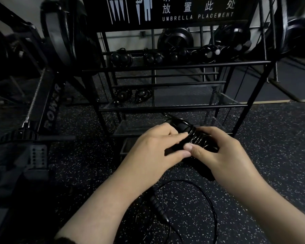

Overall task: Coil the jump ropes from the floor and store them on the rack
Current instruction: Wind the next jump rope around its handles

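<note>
Both hands meet at the picture's centre on one jump rope (pixel 192 138): the left hand (pixel 153 148) curls round its bundled handles while the right hand (pixel 217 152) pinches the wound black cord. The bundle's long axis runs from 10 to 4 o'clock. The rack (pixel 174 107) stands at 12 o'clock just beyond the hands, so storing looks a short forward reach; loose cord (pixel 208 196) and another handle (pixel 157 205) trail on the floor (pixel 271 155) at 6 o'clock.

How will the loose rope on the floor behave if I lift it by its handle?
Likely floppy: the loose rope lies in a slack curve on the floor. Its thin cord will probably trail and swing. The ribbed handle looks grippy, so slipping seems unlikely.
</note>
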